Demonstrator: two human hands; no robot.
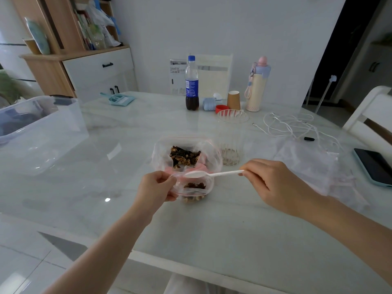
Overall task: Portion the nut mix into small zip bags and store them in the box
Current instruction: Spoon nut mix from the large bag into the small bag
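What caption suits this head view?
Left hand holds small zip bag open; right hand holds white spoon above it.

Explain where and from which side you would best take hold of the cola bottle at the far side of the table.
Grip the cola bottle around its labelled middle, coming from its left. It stands upright, its body is round and even there, and a small blue object and a paper cup crowd its right side.

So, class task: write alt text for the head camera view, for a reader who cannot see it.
A person's left hand holds open a small clear zip bag with some nuts inside while the right hand pinches a white plastic spoon over its mouth. Behind it, on the white marble table, sits a larger open bag of nut mix; a clear plastic storage box stands far left.
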